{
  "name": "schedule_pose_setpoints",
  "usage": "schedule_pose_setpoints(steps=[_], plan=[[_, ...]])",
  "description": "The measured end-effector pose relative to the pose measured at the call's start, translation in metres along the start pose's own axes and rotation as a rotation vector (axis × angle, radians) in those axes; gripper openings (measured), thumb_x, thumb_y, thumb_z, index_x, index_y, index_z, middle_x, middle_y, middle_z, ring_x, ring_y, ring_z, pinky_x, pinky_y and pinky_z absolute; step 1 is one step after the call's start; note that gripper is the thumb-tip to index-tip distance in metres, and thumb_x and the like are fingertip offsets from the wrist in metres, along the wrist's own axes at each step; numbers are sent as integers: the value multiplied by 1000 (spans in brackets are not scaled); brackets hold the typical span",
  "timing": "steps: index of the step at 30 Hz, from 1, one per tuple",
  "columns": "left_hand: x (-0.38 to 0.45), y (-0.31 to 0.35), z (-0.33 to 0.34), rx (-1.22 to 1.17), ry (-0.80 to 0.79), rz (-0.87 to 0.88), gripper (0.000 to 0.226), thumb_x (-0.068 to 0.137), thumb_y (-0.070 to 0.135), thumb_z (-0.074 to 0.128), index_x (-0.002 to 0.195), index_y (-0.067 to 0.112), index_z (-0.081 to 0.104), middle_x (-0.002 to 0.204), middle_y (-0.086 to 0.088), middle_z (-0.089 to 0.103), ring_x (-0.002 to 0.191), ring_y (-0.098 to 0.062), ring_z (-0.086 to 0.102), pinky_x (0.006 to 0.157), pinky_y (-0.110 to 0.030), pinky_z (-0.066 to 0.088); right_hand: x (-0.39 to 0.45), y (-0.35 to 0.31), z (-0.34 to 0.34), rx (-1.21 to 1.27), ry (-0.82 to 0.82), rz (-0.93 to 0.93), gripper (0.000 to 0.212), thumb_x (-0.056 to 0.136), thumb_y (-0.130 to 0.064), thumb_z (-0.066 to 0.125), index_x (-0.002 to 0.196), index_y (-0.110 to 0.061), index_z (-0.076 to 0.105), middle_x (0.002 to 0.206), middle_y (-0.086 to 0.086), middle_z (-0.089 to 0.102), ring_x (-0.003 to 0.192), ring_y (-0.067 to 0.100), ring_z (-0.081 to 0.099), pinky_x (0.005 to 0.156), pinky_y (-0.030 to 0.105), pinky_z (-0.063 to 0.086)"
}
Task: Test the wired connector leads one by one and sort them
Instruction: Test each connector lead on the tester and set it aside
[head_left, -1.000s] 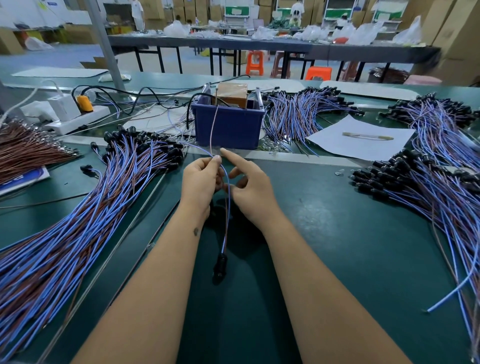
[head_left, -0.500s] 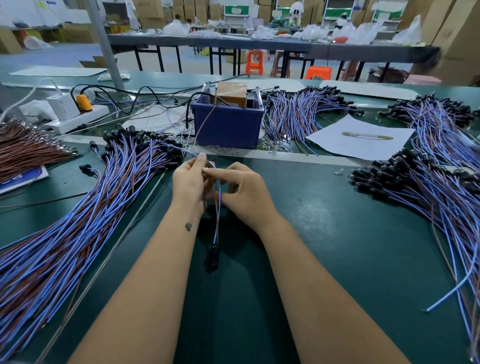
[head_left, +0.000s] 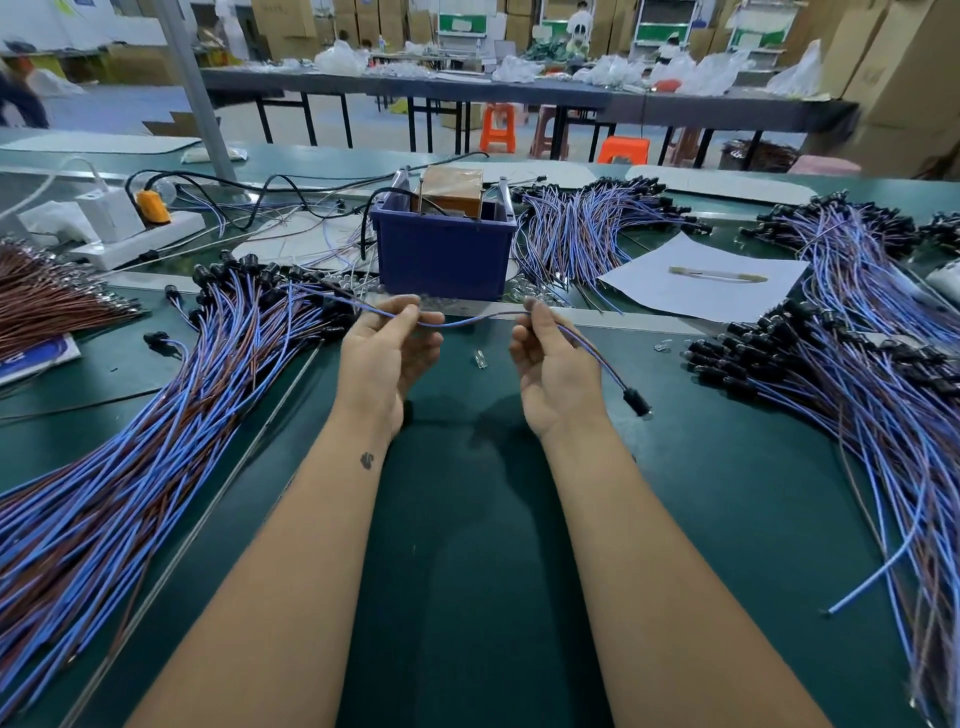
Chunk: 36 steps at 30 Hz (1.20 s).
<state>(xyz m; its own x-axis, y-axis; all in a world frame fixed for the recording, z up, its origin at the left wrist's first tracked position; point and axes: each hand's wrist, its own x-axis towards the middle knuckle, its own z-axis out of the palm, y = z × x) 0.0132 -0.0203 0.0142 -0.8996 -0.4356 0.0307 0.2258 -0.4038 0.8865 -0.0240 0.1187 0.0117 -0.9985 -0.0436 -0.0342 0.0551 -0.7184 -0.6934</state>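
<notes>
One blue-and-brown lead is stretched between my hands above the green table. My left hand pinches its bare-wire end, my right hand pinches it further along. Its black connector hangs down to the right of my right wrist. A big pile of leads lies at the left, another pile at the right, and a third behind. A blue bin with a brown tester box stands just beyond my hands.
A white paper sheet with a thin tool on it lies at the back right. A white power strip with an orange plug and black cables is at the back left. Brown wires lie far left. A small clear bulb lies between my hands.
My hands have moved apart and pulled the lead out sideways. Its connector, which hung below my hands, has swung out to the right.
</notes>
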Motion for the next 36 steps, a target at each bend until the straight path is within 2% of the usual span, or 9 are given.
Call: schedule_pose_setpoints(steps=[4,10,14,19,23,26,29,32,36], plan=[[-11,-12,12,439,-133,153,20,92,6,62,83,22,70,75,4,71,63,-5,62,62,-20,49,3,-20,-10,125,82,-8,25,101,-25,47,89,-12,65,64,-5,54,50,3,50,49,15,45],[-37,-26,52,642,-300,405,25,84,3,72,79,27,74,71,11,71,64,-3,58,64,-13,45,7,-80,-41,-289,126,-72,35,106,-27,34,82,-15,56,63,-5,54,55,8,46,48,19,39],[-69,-39,98,730,-499,662,14,83,2,71,87,14,77,79,6,71,71,-10,65,71,-27,54,8,-135,-62,-709,178,-138,33,105,-26,36,88,-13,60,50,-8,43,49,10,36,43,19,30],[-118,-62,156,892,-836,836,23,86,5,63,102,15,75,96,1,72,81,-19,66,72,-33,54,3,-182,-99,-1565,293,-345,37,100,-22,42,73,-9,63,65,6,50,64,25,44,55,32,30],[-141,-82,189,1024,-1026,539,50,85,0,48,131,19,57,123,-2,65,108,-25,59,87,-36,50,-4,-203,-136,-1846,443,-430,39,102,-24,38,67,-11,47,67,8,51,62,28,44,51,32,28],[-154,-97,195,1013,-1033,320,52,89,3,44,138,17,49,129,-8,61,112,-26,58,94,-33,47,-10,-209,-162,-1944,521,-317,26,102,-26,41,105,-16,65,101,11,65,87,33,56,66,34,41],[-162,-105,198,856,-999,82,42,93,2,43,133,14,51,128,-10,59,110,-23,59,96,-31,47,-15,-208,-175,-1954,552,-273,30,101,-28,44,127,-26,60,125,14,57,111,37,52,77,38,43],[-166,-103,202,577,-977,-307,33,97,0,39,127,16,43,125,-14,55,102,-21,60,79,-35,57,-14,-203,-170,-1999,583,-291,41,98,-30,48,138,-21,50,136,19,46,123,38,42,96,45,40],[-152,-88,190,586,-927,-367,36,99,3,40,132,15,39,113,-15,60,77,-16,63,62,-27,55,-15,-188,-150,-1927,609,-376,45,95,-26,49,138,-14,44,136,19,43,124,35,39,103,44,32]])
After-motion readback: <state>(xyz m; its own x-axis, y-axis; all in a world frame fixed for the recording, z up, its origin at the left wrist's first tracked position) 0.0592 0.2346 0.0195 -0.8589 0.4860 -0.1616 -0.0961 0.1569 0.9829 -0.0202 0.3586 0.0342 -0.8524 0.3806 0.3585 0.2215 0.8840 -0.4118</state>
